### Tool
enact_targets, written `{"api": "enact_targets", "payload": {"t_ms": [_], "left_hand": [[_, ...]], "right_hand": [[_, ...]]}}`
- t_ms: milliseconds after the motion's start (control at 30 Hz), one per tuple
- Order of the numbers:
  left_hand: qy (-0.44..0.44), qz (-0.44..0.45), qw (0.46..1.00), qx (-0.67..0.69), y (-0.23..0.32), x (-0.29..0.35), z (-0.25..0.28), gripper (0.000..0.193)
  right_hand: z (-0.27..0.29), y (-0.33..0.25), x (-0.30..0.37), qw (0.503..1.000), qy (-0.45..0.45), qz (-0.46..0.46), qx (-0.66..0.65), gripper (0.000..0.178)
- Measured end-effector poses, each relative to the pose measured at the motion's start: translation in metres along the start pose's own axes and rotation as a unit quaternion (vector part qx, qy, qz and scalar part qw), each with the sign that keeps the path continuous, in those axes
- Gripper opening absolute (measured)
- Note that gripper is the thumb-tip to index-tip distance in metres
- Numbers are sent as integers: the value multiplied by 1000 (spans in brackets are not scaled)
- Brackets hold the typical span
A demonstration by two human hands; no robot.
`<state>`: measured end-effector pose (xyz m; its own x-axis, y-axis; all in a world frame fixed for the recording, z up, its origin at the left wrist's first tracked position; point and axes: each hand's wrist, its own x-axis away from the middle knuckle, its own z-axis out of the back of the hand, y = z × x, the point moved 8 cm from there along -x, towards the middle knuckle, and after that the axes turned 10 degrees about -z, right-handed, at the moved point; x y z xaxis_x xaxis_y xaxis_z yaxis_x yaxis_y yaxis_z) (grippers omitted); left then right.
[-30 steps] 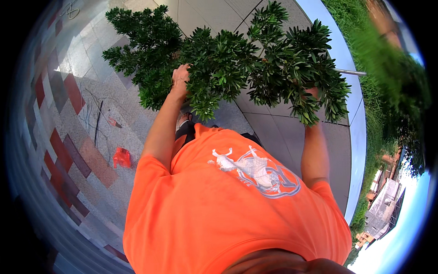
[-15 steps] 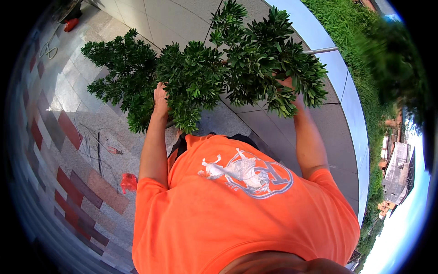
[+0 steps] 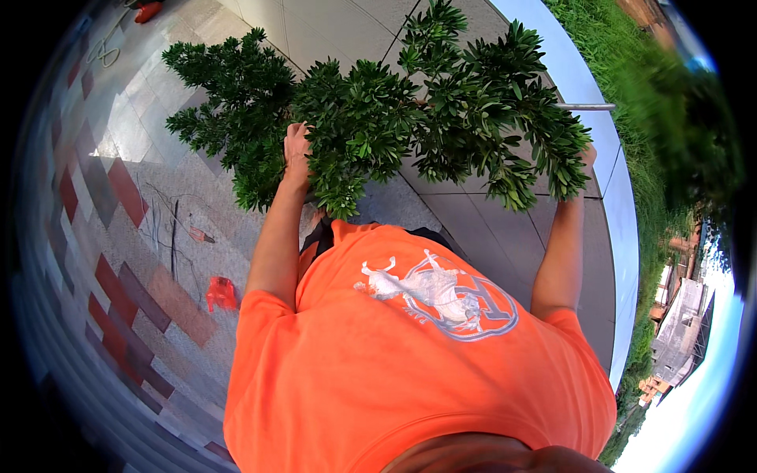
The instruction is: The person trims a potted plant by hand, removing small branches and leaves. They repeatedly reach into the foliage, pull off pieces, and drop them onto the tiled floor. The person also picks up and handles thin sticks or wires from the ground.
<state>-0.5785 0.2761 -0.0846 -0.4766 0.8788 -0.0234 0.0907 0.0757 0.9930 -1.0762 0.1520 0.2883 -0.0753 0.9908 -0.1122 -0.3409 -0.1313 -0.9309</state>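
A leafy green shrub (image 3: 355, 118) with several dense clumps of foliage spreads across the upper middle. My left hand (image 3: 297, 154) reaches in between the left clump and the middle one. Leaves cover its fingertips, so I cannot see whether they grip a branch. At the outer right edge of the foliage is my right hand (image 3: 587, 155), mostly behind the leaves and close to the pale wall top. Its fingers are hidden.
A curved tiled wall (image 3: 497, 229) with a pale ledge (image 3: 623, 229) runs along the right. A metal rod (image 3: 587, 106) juts over the ledge. On the paving left lie a red plastic item (image 3: 222, 293), pliers-like tool (image 3: 201, 235), thin wires (image 3: 173, 236) and a looped cord (image 3: 102, 54).
My right hand has moved right, from within the right clump to its outer edge. The left hand stays between the clumps. The whole view has shifted slightly.
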Motion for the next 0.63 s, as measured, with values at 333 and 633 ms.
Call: {"api": "enact_targets", "payload": {"t_ms": [333, 633], "left_hand": [[-62, -126, 966, -218, 89, 18, -20, 34], [-12, -205, 895, -396, 50, 25, -11, 52]], "right_hand": [[-9, -103, 23, 988, 4, 153, 33, 30], [-37, -127, -2, 976, -42, 184, 108, 36]]}}
